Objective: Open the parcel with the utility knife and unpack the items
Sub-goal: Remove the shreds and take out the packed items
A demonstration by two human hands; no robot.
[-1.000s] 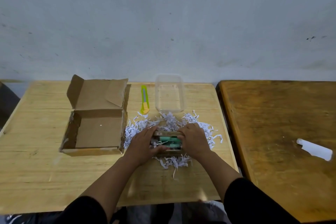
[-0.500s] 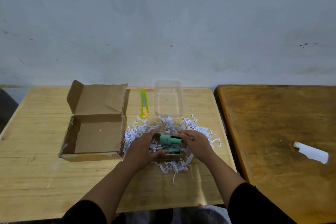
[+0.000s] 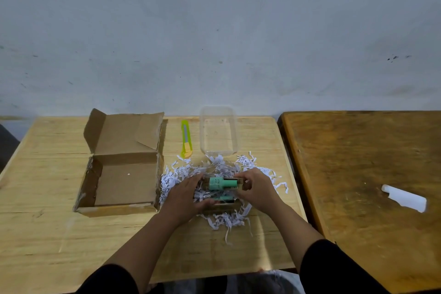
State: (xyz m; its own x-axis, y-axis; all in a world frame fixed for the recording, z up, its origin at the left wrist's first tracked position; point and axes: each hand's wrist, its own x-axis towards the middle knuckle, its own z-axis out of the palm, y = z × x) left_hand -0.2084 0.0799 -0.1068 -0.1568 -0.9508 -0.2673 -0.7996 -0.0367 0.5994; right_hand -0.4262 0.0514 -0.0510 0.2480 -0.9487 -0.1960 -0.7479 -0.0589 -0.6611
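Observation:
An opened cardboard parcel (image 3: 124, 181) lies on the light wooden table (image 3: 47, 234), flaps up and hollow inside. To its right, white shredded paper (image 3: 181, 172) is heaped around a small brown inner box (image 3: 225, 205). My left hand (image 3: 183, 196) grips that box's left side. A mint-green bottle (image 3: 220, 184) is pinched at its cap end by my right hand (image 3: 257, 188), held just above the box. A second green item (image 3: 224, 197) lies in the box. The yellow-green utility knife (image 3: 185, 138) rests beyond the shreds.
A clear plastic container (image 3: 218, 131) stands behind the shredded paper, right of the knife. A darker wooden table (image 3: 358, 162) adjoins on the right with a white scrap (image 3: 404, 198) on it. A grey wall runs behind both tables.
My hands uncovered the small box, and my right hand lifted the mint-green bottle out of it, shifting slightly right. My left hand stayed on the box.

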